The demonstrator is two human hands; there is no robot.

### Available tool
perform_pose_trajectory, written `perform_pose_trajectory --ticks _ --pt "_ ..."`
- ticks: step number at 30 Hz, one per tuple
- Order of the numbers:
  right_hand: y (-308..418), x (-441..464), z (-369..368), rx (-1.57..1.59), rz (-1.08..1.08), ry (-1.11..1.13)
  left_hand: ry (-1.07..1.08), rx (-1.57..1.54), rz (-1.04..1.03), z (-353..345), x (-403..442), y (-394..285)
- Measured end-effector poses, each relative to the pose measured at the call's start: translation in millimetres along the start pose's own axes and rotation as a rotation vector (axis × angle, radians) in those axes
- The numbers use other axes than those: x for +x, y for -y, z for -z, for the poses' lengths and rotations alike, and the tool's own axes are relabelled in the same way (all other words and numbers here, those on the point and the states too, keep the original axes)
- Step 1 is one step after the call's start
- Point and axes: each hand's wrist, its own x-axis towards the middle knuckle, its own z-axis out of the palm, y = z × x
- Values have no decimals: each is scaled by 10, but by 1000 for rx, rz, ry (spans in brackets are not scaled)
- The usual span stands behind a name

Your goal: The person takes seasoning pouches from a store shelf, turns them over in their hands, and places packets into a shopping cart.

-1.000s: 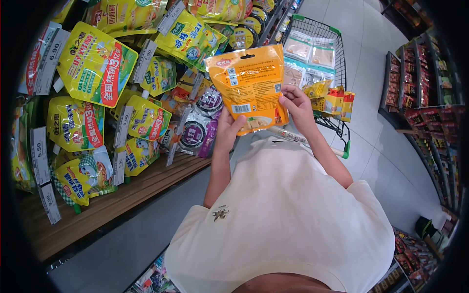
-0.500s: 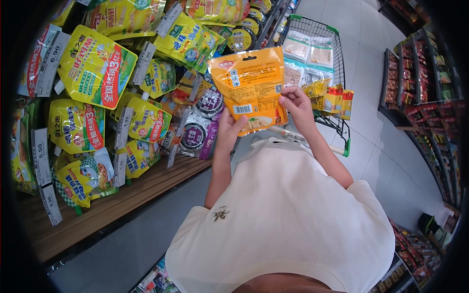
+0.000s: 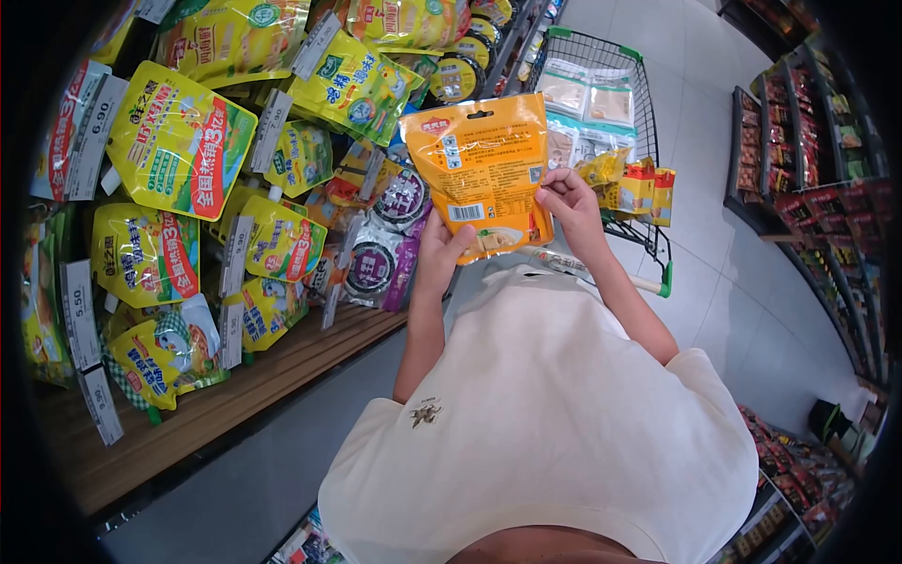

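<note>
An orange food pouch is held up in front of me, its printed back with a barcode facing me. My left hand grips its lower left corner, thumb on the front and fingers behind. My right hand pinches the right edge between thumb and fingers. Just beyond the pouch stands a shopping cart with green corners, partly hidden by the pouch and my right hand. Clear-fronted packets and yellow packs lie in it.
On the left, a wooden shelf carries several yellow seasoning pouches, purple-and-silver packs and price tags. Grey floor tiles run along the right, bordered by further shelves of red packages.
My view has shifted slightly, so the shelf goods and cart sit a little differently in it. Both hands keep the same hold on the pouch.
</note>
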Motion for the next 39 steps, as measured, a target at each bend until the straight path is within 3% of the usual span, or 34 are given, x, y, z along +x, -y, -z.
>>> perform_pose_trajectory --ticks 16,21,24,27,30,34,37,39 --pt "11 -13 132 -46 -17 -4 53 2 19 -72 63 -21" --pt "-37 17 128 -52 66 -76 24 34 -13 -79 94 3" --pt "-31 57 150 -78 58 -89 -27 188 -18 -39 112 42" --pt "21 63 140 -69 -29 -82 -80 796 -222 -11 131 55" --pt "91 23 66 109 -189 -85 111 1275 -585 -35 194 -39" --pt "233 -22 18 370 -342 -61 138 1330 -585 76 178 162" --pt "255 14 107 333 -491 -47 166 1340 -578 140 167 281" --pt "134 46 184 273 -459 -68 182 1328 -558 156 161 326"
